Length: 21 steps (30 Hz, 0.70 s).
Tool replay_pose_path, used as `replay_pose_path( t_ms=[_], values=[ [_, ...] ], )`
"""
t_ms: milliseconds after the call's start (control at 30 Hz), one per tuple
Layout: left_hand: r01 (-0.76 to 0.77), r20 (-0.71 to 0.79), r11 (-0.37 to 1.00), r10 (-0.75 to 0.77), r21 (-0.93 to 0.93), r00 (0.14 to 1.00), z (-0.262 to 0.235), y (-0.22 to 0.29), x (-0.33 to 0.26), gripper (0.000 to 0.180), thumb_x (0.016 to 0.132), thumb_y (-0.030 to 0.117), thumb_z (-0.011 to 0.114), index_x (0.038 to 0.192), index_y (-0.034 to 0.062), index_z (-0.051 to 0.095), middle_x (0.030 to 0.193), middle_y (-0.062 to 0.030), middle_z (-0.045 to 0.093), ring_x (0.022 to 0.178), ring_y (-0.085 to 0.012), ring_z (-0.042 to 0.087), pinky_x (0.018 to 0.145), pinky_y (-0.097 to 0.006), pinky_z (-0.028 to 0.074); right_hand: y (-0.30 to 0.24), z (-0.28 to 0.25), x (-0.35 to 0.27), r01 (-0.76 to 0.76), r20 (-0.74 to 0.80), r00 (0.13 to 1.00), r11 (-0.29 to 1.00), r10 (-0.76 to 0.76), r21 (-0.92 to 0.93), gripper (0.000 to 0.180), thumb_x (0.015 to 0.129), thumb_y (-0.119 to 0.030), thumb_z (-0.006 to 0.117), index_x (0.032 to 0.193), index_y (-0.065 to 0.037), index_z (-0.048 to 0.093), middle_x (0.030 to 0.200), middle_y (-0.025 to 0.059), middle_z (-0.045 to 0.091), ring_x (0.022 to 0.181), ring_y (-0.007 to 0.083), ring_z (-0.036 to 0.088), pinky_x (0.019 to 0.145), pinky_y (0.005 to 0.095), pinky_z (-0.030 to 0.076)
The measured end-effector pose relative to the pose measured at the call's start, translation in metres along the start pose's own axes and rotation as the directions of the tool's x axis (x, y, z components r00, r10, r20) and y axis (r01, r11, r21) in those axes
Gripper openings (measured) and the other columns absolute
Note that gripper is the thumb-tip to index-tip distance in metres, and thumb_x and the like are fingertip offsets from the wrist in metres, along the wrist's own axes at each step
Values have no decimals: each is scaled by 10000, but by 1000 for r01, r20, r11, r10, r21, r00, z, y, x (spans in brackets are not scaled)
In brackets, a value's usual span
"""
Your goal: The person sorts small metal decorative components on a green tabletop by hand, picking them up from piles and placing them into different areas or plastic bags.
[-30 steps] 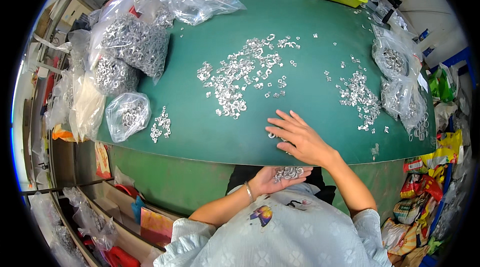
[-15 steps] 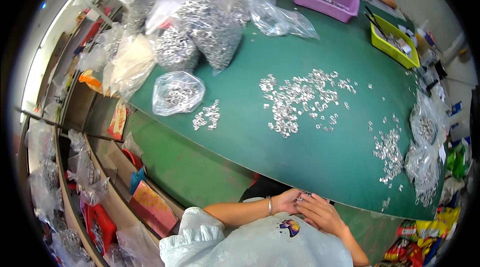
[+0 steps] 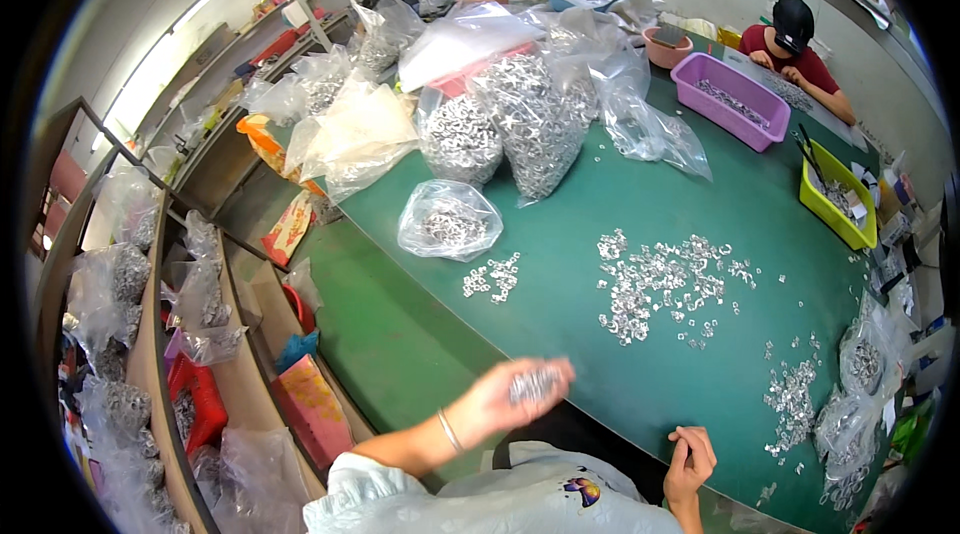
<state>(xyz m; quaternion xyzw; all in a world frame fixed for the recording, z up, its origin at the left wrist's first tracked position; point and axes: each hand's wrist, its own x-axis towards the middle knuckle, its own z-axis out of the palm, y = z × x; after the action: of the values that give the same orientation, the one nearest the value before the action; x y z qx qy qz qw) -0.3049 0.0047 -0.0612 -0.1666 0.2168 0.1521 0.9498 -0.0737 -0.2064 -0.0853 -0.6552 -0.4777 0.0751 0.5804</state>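
My left hand (image 3: 500,398) is turned palm up just off the table's near edge, a little smeared by motion. In it lies a handful of small silvery metal pieces (image 3: 535,385), with the fingers curled around them. My right hand (image 3: 690,461) is at the near edge, further right, its fingers bent inward; whether anything is inside them is hidden. Beyond the hands, a loose pile of the same metal pieces (image 3: 655,284) spreads over the green table (image 3: 560,314). A smaller cluster (image 3: 492,277) lies beside an opened clear plastic bag (image 3: 450,221) of pieces.
Large full plastic bags (image 3: 535,124) stand at the back left. A purple basin (image 3: 730,102) and a yellow-green tray (image 3: 838,196) sit at the far right. Another pile (image 3: 792,404) lies near the right bags (image 3: 845,434). A person (image 3: 795,54) works at the far end. Shelves (image 3: 240,364) line the left.
My hands, together before at my lap, have parted. The left moved left and upward with metal pieces now showing in it; the right moved to the table edge. The view has shifted too.
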Motion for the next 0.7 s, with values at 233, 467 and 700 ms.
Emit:
replay_pose_path(
  t_ms=[233,467,700],
  values=[
    [-842,331,538,787,41,520,187,185,29,224,929,51,427,1075,-98,509,995,-233,577,970,-349,596,895,-471,546,5,7,4,-32,10,999,999,32,-25,146,818,98,533,907,49,638,748,129,613,681,238,572,632,320,454],
    [269,857,-814,490,515,-158,217,304,85,311,913,219,483,1054,-33,596,1074,-202,599,1023,-358,564,888,-483,439,6,15,4,55,-32,998,996,-57,-72,162,795,111,544,901,37,642,722,128,604,642,248,565,622,336,443],
    [403,932,-856,362,325,17,228,240,80,365,917,161,483,1235,-18,503,1299,-277,467,1234,-424,428,1011,-538,348,3,10,11,-28,-16,999,998,27,-51,131,790,90,569,883,36,644,724,135,601,666,266,574,646,351,453]
  ],
)
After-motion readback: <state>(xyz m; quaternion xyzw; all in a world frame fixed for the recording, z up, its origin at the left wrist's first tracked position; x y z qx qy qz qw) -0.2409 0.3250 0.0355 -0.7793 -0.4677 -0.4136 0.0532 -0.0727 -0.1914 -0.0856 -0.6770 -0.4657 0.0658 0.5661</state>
